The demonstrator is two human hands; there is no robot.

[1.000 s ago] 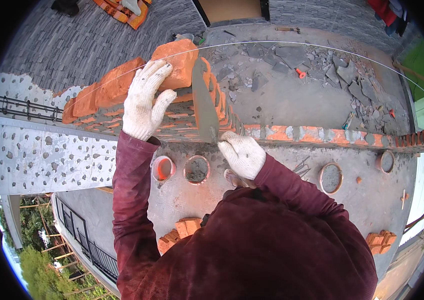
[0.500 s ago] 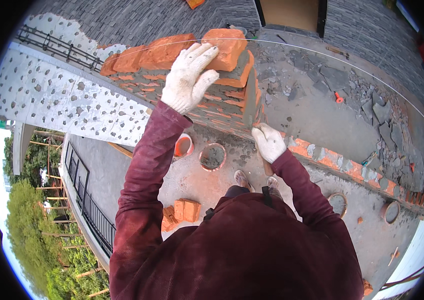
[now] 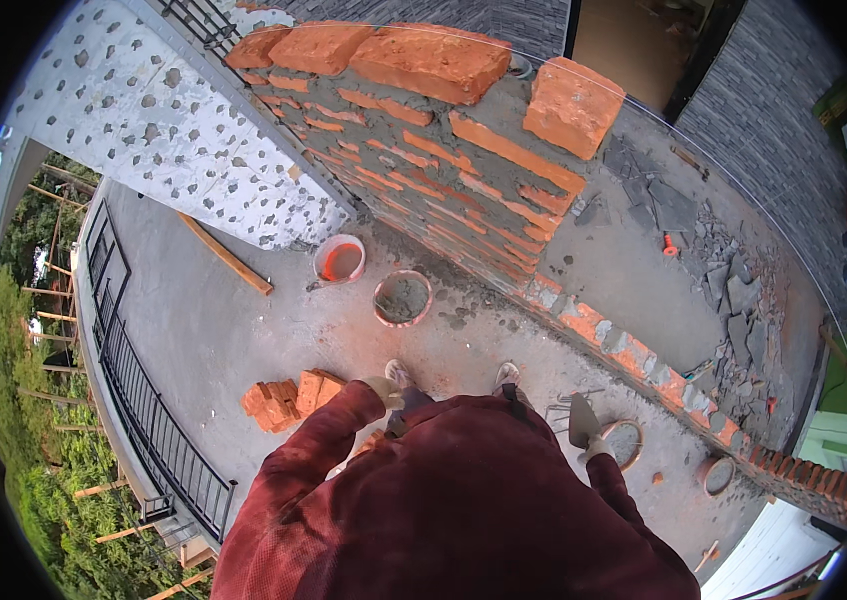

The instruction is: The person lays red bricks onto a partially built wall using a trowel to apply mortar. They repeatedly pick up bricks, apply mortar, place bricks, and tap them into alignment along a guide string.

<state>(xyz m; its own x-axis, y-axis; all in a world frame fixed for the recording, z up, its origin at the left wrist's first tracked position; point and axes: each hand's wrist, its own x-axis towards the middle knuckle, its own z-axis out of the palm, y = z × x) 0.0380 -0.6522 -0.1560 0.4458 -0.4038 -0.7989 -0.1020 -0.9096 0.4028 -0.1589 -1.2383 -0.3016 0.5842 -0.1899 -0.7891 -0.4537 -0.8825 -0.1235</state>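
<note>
Right gloved hand (image 3: 599, 448) is gripping a trowel (image 3: 582, 422); exact finger placement is too small to tell. The blade is sticking out past the glove, just beside a mortar bucket (image 3: 642, 446). Left gloved hand (image 3: 382, 391) is hanging near an orange brick pile (image 3: 318, 391); can't tell if fingers are spread or pressed together. Farther out, an end brick (image 3: 574, 106) is sitting atop the brick wall (image 3: 504, 190), apart from the neighboring brick (image 3: 432, 62).

Soft, even daylight falls with only faint shadows, and the doorway (image 3: 634, 55) looks dimmer. The railing (image 3: 159, 420) bows near the black fisheye rim, where foliage (image 3: 4, 365) smears softly
</note>
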